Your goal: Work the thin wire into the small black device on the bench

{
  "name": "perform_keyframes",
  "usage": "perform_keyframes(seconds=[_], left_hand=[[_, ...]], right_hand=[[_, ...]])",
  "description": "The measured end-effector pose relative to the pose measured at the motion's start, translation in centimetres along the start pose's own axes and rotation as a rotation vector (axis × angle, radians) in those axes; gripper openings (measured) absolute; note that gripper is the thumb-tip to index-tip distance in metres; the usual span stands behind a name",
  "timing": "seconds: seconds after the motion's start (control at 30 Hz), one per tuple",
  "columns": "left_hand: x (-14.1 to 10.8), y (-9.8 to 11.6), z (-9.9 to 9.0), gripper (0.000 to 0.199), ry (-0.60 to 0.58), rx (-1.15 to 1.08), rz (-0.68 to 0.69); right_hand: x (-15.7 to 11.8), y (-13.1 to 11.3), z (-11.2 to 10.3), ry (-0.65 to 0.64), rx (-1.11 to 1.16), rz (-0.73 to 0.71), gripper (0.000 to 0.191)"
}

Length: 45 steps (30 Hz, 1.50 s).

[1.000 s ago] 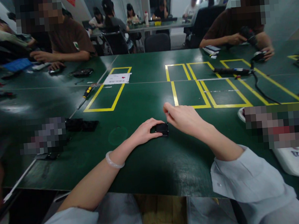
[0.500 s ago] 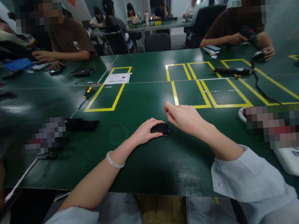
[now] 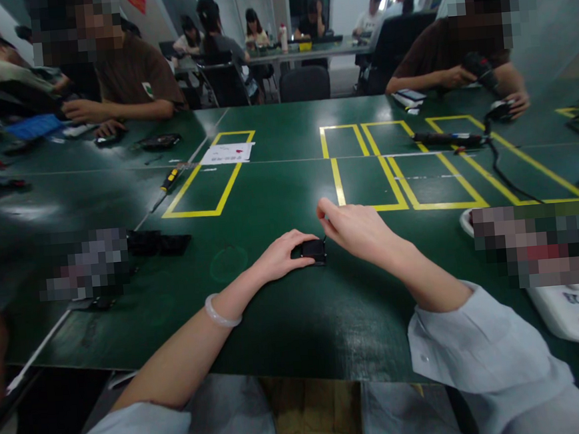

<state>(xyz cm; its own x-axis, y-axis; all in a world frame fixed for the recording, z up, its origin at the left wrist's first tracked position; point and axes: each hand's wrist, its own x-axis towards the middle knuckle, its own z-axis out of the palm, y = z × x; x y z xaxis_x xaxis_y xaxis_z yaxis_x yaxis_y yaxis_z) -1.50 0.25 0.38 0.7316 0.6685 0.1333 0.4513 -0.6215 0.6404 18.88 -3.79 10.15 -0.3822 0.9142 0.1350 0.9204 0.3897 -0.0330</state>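
Observation:
Near the middle of the green table, my left hand [image 3: 283, 255] grips a small black rectangular block [image 3: 313, 250] between the thumb and fingers. The block rests on the table top or just above it; I cannot tell which. My right hand [image 3: 357, 225] is closed in a pinch just to the right of the block. A thin dark tip shows below its fingers at the block's right edge. The rest of what that hand holds is hidden by the fingers.
Yellow tape outlines [image 3: 337, 180] mark the table beyond my hands. A yellow-black screwdriver [image 3: 170, 179] lies left of them, near a paper sheet [image 3: 227, 154]. Black parts [image 3: 158, 241] lie to the left, a white device [image 3: 572, 315] to the right. Two people work across the table.

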Motion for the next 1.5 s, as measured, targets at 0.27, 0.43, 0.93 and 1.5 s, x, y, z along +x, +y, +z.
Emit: perform_keyframes(seconds=[0.27,0.43,0.93,1.5], left_hand=[[0.02,-0.17,0.12,0.044,0.007,-0.003,0.013],[0.05,-0.01,0.11,0.043,0.014,0.001,0.013],[0.07,-0.20,0.08,0.043,-0.002,0.007,0.010],[0.02,-0.44,0.26,0.044,0.016,0.009,0.022]], right_hand=[[0.06,-0.01,0.11,-0.016,-0.018,0.003,0.031],[0.13,0.10,0.26,-0.015,-0.019,0.001,0.030],[0.05,0.08,0.20,-0.004,-0.024,-0.008,0.027],[0.03,-0.02,0.28,0.023,-0.002,-0.002,0.030]])
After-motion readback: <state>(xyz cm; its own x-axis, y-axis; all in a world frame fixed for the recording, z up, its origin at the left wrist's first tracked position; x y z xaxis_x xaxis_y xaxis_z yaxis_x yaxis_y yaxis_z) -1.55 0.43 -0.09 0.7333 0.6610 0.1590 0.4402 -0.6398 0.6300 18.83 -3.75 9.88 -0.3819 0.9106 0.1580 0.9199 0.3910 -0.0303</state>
